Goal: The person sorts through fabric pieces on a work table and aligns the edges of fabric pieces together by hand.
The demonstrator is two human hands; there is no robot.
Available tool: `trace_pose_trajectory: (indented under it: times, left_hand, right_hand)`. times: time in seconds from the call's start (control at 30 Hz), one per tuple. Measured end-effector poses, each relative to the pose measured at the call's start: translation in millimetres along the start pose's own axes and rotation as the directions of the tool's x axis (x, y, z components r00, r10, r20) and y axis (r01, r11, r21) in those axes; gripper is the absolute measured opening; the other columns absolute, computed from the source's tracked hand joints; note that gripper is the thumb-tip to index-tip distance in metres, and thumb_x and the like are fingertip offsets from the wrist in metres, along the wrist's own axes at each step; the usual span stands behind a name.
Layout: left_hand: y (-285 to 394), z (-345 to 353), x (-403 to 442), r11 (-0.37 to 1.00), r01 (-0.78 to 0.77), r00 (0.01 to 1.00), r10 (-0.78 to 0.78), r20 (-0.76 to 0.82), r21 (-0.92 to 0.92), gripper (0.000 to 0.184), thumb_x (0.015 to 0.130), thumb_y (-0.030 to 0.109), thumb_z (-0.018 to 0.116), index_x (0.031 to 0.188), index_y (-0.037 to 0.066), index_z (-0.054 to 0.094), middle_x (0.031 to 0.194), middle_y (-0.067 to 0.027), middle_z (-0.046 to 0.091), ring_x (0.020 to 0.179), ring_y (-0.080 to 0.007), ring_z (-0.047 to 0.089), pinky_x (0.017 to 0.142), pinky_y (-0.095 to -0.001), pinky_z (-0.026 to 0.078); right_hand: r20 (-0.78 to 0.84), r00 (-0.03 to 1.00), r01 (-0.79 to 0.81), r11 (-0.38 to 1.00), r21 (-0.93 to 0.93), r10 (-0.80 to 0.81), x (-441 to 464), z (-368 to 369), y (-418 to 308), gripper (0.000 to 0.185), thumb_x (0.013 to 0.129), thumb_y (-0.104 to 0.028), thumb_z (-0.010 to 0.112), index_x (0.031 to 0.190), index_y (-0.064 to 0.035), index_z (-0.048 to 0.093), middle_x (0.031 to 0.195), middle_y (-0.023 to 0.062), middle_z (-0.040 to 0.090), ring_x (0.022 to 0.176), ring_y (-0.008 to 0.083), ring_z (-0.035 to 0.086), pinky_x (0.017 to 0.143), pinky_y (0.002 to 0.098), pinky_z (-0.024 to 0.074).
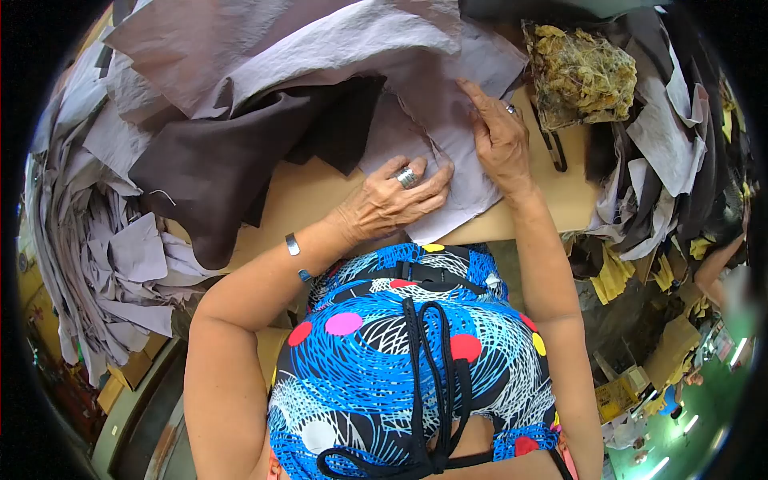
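Pale mauve leather pieces (448,96), with a seam or folded edge running between my hands, lie on the tan work surface (304,192). My left hand (394,196) rests on the near part of the leather with fingers curled; whether it pinches the edge is hidden. My right hand (498,132) lies on the leather to the right, index finger stretched out and the other fingers bent, a ring on one. Left of my hands, a dark brown leather piece (208,164) is draped over the surface beside more pale leather.
A yellowish clump in clear plastic (582,76) sits at the upper right, near a black-handled tool (554,148). Leather stacks hang at the left (72,216) and right (668,120). Another person's arm (716,268) shows at the far right.
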State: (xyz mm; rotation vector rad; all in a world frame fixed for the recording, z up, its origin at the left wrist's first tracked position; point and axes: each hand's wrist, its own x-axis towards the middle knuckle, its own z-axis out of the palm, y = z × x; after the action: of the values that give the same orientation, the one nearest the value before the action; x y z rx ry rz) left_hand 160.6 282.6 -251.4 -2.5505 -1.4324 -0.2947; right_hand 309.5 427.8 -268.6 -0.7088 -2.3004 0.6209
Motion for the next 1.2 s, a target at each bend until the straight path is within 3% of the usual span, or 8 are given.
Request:
trace_pose_trajectory:
  times: [0.37,0.47,0.57,0.67,0.77,0.9,1.07,1.2]
  left_hand:
    - [-6.7,3.2,-0.9,0.975,0.081,0.994,-0.093,-0.051,-0.208,0.037,0.076,0.015,0.051,0.113,0.01,0.055,0.122,-0.0056,0.054,0.098,-0.019,0.056,0.082,-0.0306,0.049]
    - [-6.8,6.2,-0.6,0.976,0.076,0.99,-0.098,-0.1,-0.204,0.035,0.076,0.014,0.051,0.109,0.007,0.056,0.12,-0.0067,0.053,0.095,-0.0198,0.055,0.081,-0.0307,0.049]
    - [-7.7,6.1,0.0,0.978,0.076,0.988,-0.1,-0.117,-0.193,0.034,0.075,0.015,0.051,0.107,0.006,0.057,0.118,-0.0071,0.053,0.093,-0.02,0.055,0.081,-0.0302,0.049]
    - [-7.3,6.2,-0.3,0.977,0.093,0.986,-0.117,-0.12,-0.19,0.034,0.075,0.015,0.053,0.107,0.007,0.057,0.118,-0.0063,0.056,0.095,-0.019,0.057,0.081,-0.0301,0.05]
    - [-5.3,5.8,-0.1,0.981,0.098,0.989,-0.114,-0.09,-0.166,0.034,0.074,0.015,0.054,0.107,0.01,0.057,0.119,-0.0038,0.057,0.097,-0.0177,0.057,0.08,-0.0299,0.05]
    - [-7.0,0.5,3.1,0.994,0.042,0.999,-0.045,-0.028,-0.1,0.033,0.074,0.017,0.054,0.106,0.014,0.057,0.121,0.0005,0.056,0.099,-0.0169,0.055,0.081,-0.03,0.05]
    - [-4.6,4.3,2.3,0.989,0.074,0.993,-0.084,-0.078,-0.127,0.033,0.075,0.019,0.054,0.108,0.017,0.058,0.123,0.0026,0.055,0.099,-0.0172,0.054,0.082,-0.0309,0.048]
    - [-8.3,4.2,2.2,0.991,-0.001,0.996,-0.011,-0.091,-0.133,0.034,0.076,0.019,0.054,0.109,0.018,0.058,0.123,0.0032,0.055,0.101,-0.0172,0.054,0.082,-0.0308,0.047]
  right_hand:
    - [-0.07,0.996,-0.058,0.998,0.027,0.06,9.2,-0.9,-8.2,0.053,0.078,0.0,0.051,0.129,-0.0151,0.049,0.096,0.0086,0.064,0.081,0.029,0.059,0.072,0.0377,0.0431]
    - [0.04,0.996,-0.074,0.992,-0.098,0.078,10.7,-3.2,-8.5,0.053,0.078,-0.001,0.052,0.129,-0.0138,0.048,0.1,0.0102,0.064,0.083,0.0305,0.06,0.075,0.0382,0.0442]
    - [0.079,0.995,-0.053,0.997,-0.05,0.057,6.8,-0.2,-2.2,0.054,0.078,0.001,0.051,0.13,-0.0134,0.048,0.104,0.0118,0.063,0.086,0.0314,0.06,0.077,0.0384,0.0456]
    - [-0.025,1.0,-0.004,0.993,0.12,0.007,9.7,2.2,-3.0,0.055,0.078,0.005,0.049,0.13,-0.0141,0.048,0.103,0.0123,0.063,0.088,0.0312,0.06,0.078,0.0381,0.0462]
    - [0.003,0.997,-0.078,0.993,0.091,0.078,9.1,-0.9,-6.6,0.051,0.078,0.007,0.051,0.126,-0.0116,0.053,0.112,0.0109,0.063,0.096,0.0271,0.062,0.082,0.0356,0.0463]
    - [0.009,0.995,-0.098,0.993,0.069,0.098,8.6,0.9,-5.8,0.051,0.078,0.008,0.05,0.124,-0.0112,0.055,0.11,0.012,0.063,0.093,0.0282,0.062,0.081,0.036,0.0468]
    - [0.036,0.995,-0.097,0.995,0.016,0.096,8.1,-0.4,-4.9,0.05,0.077,0.008,0.049,0.122,-0.0106,0.056,0.108,0.0125,0.064,0.091,0.0286,0.062,0.079,0.0363,0.0479]
    - [-0.047,0.999,-0.016,0.997,0.075,0.02,8.4,4.0,-0.9,0.054,0.075,0.006,0.048,0.126,-0.0129,0.052,0.092,0.0145,0.063,0.079,0.032,0.06,0.071,0.0405,0.0478]
